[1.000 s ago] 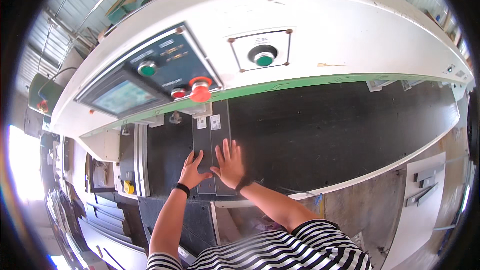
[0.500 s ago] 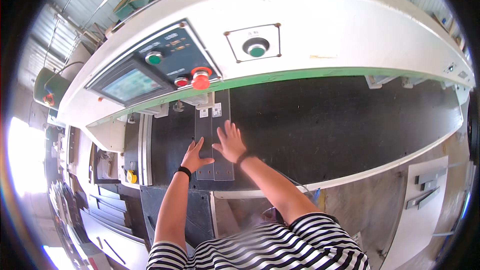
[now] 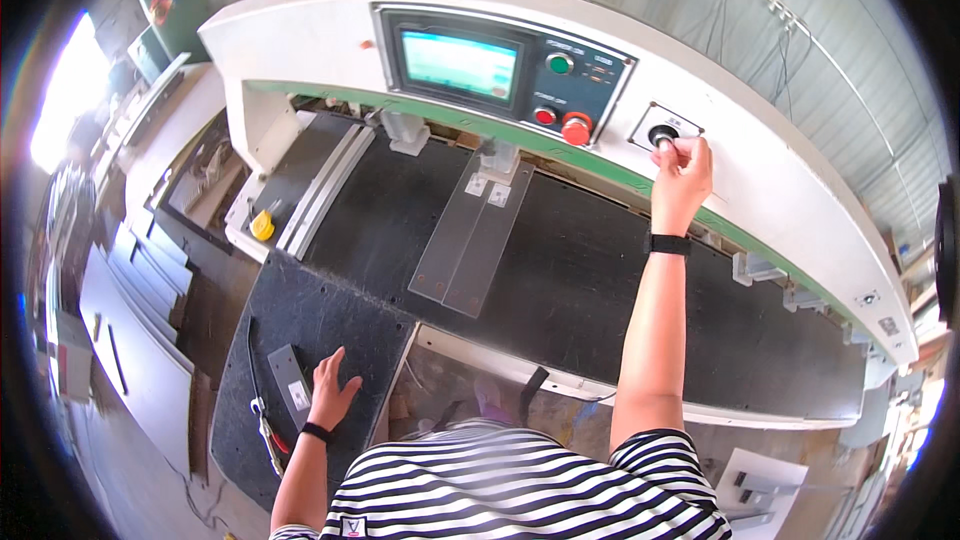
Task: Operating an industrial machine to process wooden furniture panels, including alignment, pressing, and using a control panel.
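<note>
At the machine's front panel, my right hand (image 3: 684, 162) has its fingers closed on a round push button (image 3: 662, 134) set in a square plate. The button's face is mostly covered by the fingertips. My left hand (image 3: 333, 392) hovers open, fingers apart, by the black side table (image 3: 330, 315). Beside it lies a short grey strip (image 3: 288, 370) bearing a white label. Two long grey panels (image 3: 470, 240) lie edge to edge on the black machine bed (image 3: 590, 250). Their labelled far ends meet a pale clamp block (image 3: 499, 154).
A lit screen (image 3: 460, 64), a green button (image 3: 559, 63) and a red mushroom button (image 3: 576, 128) sit left of my right hand. A red-handled tool (image 3: 270, 435) lies on the side table. Left are a yellow tape measure (image 3: 262, 226) and stacked boards (image 3: 135, 340).
Both hands have left the long panels. My right hand rose to the push button; my left moved down and left over the side table. The view has turned leftward.
</note>
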Available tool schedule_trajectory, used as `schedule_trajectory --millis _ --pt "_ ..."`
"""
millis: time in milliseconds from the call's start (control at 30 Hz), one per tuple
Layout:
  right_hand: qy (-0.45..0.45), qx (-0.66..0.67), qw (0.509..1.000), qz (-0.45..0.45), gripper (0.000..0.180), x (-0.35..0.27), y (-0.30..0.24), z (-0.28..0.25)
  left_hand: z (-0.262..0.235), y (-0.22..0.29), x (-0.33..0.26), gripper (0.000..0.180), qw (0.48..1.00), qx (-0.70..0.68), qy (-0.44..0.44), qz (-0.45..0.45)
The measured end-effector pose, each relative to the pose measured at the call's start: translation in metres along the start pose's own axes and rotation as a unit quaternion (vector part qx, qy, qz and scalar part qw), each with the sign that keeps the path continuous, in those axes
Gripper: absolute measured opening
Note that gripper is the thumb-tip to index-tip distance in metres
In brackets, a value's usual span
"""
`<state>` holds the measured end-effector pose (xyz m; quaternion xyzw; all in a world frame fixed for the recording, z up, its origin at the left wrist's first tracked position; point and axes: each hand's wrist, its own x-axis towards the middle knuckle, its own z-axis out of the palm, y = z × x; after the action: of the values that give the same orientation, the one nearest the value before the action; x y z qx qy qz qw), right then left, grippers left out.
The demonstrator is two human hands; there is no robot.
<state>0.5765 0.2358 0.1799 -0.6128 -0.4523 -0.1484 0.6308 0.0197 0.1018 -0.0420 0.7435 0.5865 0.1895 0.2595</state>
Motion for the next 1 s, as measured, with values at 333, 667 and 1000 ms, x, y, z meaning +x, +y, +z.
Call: schedule_trajectory --millis 333,667,1000 --pt "-0.069 0.165 0.980 0.089 0.022 -0.088 -0.048 0.029 -0.023 -0.036 -0.151 0.062 0.963 0.022 0.184 -0.194" --pt "-0.826 0.304 0.459 0.120 0.019 -0.366 -0.132 0.046 0.042 0.010 -0.265 0.055 0.893 -0.129 0.299 -0.310" --pt "-0.910 0.247 0.312 -0.112 0.018 -0.417 -0.181 0.049 0.123 0.065 -0.490 0.038 0.388 -0.035 0.684 -0.617"
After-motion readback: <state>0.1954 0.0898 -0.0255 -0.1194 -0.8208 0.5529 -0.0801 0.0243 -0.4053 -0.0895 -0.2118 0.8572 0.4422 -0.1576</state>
